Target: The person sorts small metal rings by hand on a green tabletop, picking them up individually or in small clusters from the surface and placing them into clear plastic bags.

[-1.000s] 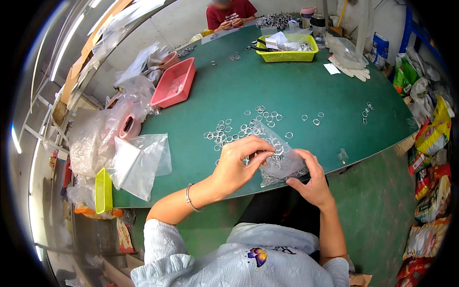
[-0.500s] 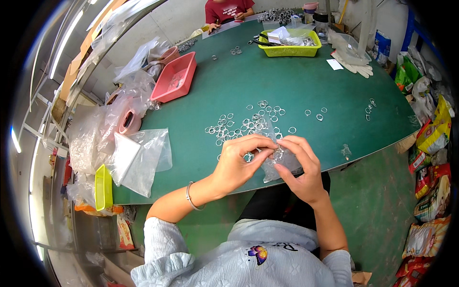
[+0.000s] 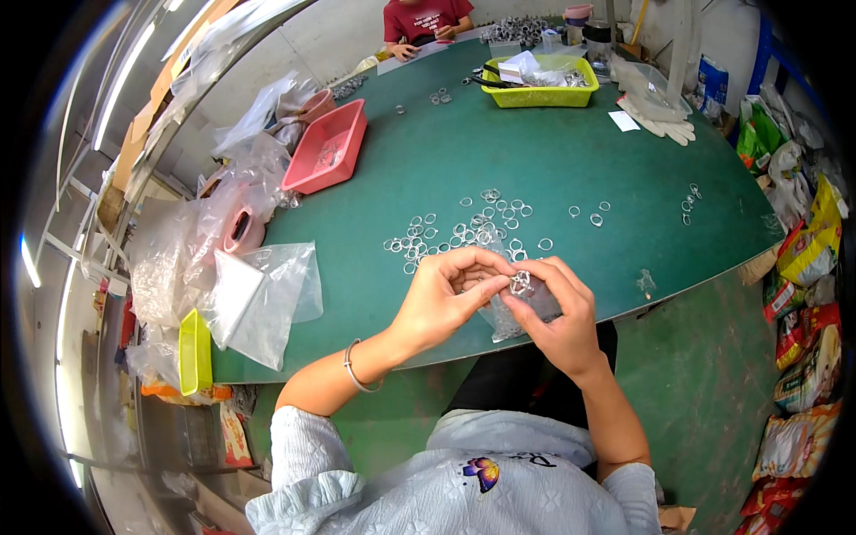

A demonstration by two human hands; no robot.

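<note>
My left hand point(image 3: 443, 301) and my right hand point(image 3: 563, 323) meet above the near edge of the green table point(image 3: 428, 152). Between their fingertips is a small bunch of silver rings point(image 3: 520, 283), pinched from both sides. Just below lies a clear plastic bag point(image 3: 506, 328), partly covered by my hands. Beyond my fingers, many loose silver rings point(image 3: 459, 235) are scattered over the tabletop, some hidden behind my left hand. Three single rings point(image 3: 596, 219) lie apart to the right, and a small cluster of rings point(image 3: 687, 205) sits farther right.
A pink tray point(image 3: 326, 147) stands far left, with clear bags point(image 3: 285, 303) nearer me. At the back are a yellow-green basket point(image 3: 539, 94) and gloves point(image 3: 664, 127). A person in a red shirt point(image 3: 423, 20) sits across the table. Colourful sacks point(image 3: 807, 357) line the right floor.
My fingertips have shifted slightly, and the rings between them now show more clearly. Across the table, the other person's hand has moved a little. The scattered rings look much the same.
</note>
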